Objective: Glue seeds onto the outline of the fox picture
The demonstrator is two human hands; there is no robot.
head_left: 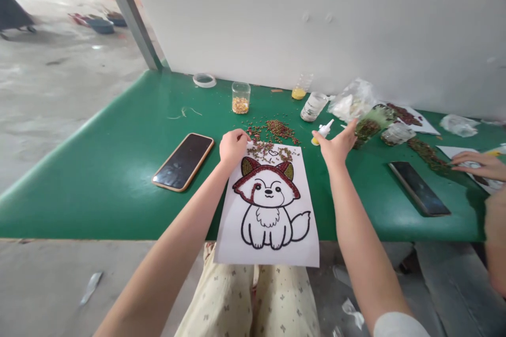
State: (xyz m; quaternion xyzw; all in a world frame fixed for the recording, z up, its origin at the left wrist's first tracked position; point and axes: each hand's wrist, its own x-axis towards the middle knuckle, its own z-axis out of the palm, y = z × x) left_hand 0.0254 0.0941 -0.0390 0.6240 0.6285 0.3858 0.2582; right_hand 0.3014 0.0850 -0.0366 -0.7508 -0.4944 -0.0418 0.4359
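Observation:
A sheet of paper (276, 237) with a fox-like animal drawing lies in front of me, its lower end past the table edge. Red beans fill the drawing's head outline, and green ones the ears. My left hand (234, 147) is closed at the sheet's top left corner; whatever its fingers hold is hidden. Loose beans (279, 129) lie scattered on and above the sheet's top edge. To the right, my right hand (339, 143) is open, thumb apart from the fingers. A white glue bottle (324, 129) lies by its thumb, and its fingertips are near a plastic container of green beans (367, 127).
A phone (184, 162) lies left, another phone (419, 188) right. Behind stand a jar of corn kernels (241, 99), a tape roll (204, 80), a tilted jar (314, 107) and a plastic bag (353, 100). A co-worker's hand (480, 164) works over another sheet at right.

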